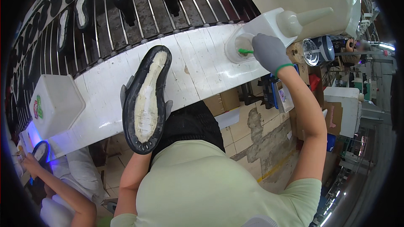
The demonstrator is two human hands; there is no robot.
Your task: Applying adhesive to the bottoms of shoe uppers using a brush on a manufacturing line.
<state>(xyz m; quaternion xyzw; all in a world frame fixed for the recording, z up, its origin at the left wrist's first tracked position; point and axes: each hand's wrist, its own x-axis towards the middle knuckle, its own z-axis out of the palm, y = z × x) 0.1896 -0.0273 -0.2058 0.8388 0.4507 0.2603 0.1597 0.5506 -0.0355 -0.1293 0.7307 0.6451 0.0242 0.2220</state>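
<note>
A black shoe upper (147, 101) stands sole side up over the table edge, its bottom showing a long cream-coloured, rough middle and a pleated black rim. My left hand (169, 107), in a grey glove, is wrapped round it from beneath; most of the hand is hidden by the shoe. On the right, my gloved right hand (271, 52) reaches over a white, translucent cup (231, 48) on the table. Its fingers close on a thin green-handled brush (245, 51) that dips into the cup; the brush's tip cannot be made out.
Beyond the white table (193, 67) runs a conveyor of metal rods (147, 12) carrying several more shoes. A white container with a nozzle (290, 23) stands behind the cup. At left are a white tub (57, 105) and a co-worker's hand (31, 164) holding a shoe under blue light.
</note>
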